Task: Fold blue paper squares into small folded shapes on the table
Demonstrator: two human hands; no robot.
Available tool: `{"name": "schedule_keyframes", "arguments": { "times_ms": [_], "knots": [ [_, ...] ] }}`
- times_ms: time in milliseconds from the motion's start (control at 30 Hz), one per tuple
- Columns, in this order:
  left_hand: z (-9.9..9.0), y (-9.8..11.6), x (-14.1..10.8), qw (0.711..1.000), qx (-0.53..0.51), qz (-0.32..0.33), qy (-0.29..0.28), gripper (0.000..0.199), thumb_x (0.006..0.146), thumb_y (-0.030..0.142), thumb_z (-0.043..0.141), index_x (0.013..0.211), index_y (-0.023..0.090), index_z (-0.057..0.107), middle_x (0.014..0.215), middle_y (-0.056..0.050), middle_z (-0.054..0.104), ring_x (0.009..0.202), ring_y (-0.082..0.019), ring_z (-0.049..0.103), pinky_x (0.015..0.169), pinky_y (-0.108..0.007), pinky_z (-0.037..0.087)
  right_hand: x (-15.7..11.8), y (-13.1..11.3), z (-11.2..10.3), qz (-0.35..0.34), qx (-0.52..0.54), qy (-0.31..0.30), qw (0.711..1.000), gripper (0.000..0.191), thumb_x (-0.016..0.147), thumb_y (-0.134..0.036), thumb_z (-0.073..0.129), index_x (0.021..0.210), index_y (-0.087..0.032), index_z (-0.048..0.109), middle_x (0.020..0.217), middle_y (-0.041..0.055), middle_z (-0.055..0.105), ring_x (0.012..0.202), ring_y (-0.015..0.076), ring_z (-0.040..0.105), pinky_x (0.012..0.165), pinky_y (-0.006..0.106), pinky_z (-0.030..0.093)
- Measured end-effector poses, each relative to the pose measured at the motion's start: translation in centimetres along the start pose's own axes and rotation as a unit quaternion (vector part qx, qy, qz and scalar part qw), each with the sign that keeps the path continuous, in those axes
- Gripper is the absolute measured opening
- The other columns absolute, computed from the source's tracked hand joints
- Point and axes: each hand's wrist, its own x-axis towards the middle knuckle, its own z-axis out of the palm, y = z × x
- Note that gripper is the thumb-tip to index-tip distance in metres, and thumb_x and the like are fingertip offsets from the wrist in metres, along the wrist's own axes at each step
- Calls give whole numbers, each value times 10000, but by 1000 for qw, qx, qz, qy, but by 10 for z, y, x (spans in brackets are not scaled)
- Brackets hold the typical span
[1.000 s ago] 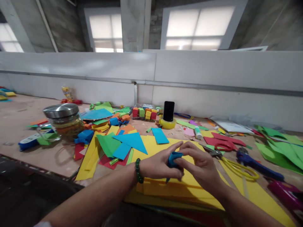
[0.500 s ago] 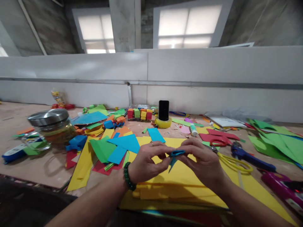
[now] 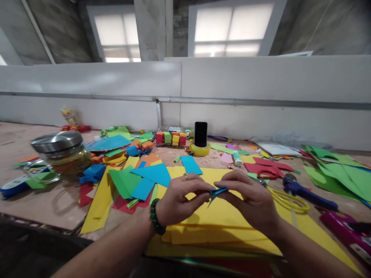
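At the left, a lidded glass jar (image 3: 68,160) is standing back from the tabletop's (image 3: 37,208) front edge. The fingers of our left hand (image 3: 180,200) are pinching a folded blue piece (image 3: 218,190) above yellow sheets (image 3: 213,220) at that edge; our right hand's (image 3: 252,197) fingers are pinching its other side. Farther right, a blue-handled tool (image 3: 313,196) is lying behind a magenta tool (image 3: 342,227).

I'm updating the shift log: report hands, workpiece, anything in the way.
Left hand and right hand both pinching folded blue strip. Strip held above yellow sheets. Yellow-handled tool beside right hand, not between hands.
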Motion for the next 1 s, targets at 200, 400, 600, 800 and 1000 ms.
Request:
{"name": "schedule_keyframes", "arguments": {
  "times_ms": [200,400,600,800,1000],
  "knots": [
    [-2,-1,1,1000,-16,-3,-11,148,900,181,592,973,150,717,727,-76,723,760,-163,644,733,-269,509,0,1,-4,8,28,-27,999,337,817,-125,674,1079,-330,730,808,18,666,721,148,649,610,252,557],
    [-1,-2,1,999,-32,-10,-20,141,904,187,591,953,136,713,734,-82,724,761,-159,659,729,-257,526,0,3,-7,11,47,-50,998,370,813,-105,684,1101,-335,723,855,23,685,757,146,671,646,239,566],
    [2,-5,0,998,-40,55,-9,146,879,113,600,986,104,699,747,-95,710,739,-146,670,672,-225,551,2,7,-9,-6,66,-62,996,318,836,-132,679,1106,-294,723,847,28,681,750,130,661,645,223,559],
    [3,-5,-1,997,-63,43,-17,154,881,91,582,984,59,692,796,-136,701,719,-142,686,654,-213,572,4,8,-12,4,102,-94,990,327,859,-130,654,1136,-294,712,866,33,674,772,131,655,660,231,558],
    [2,-5,-1,997,-59,31,-26,145,880,89,587,969,58,699,730,-116,706,702,-139,685,677,-218,569,5,8,-15,38,145,-118,982,244,886,-224,638,1103,-279,734,833,51,672,726,145,658,605,248,553]
  ]
}}
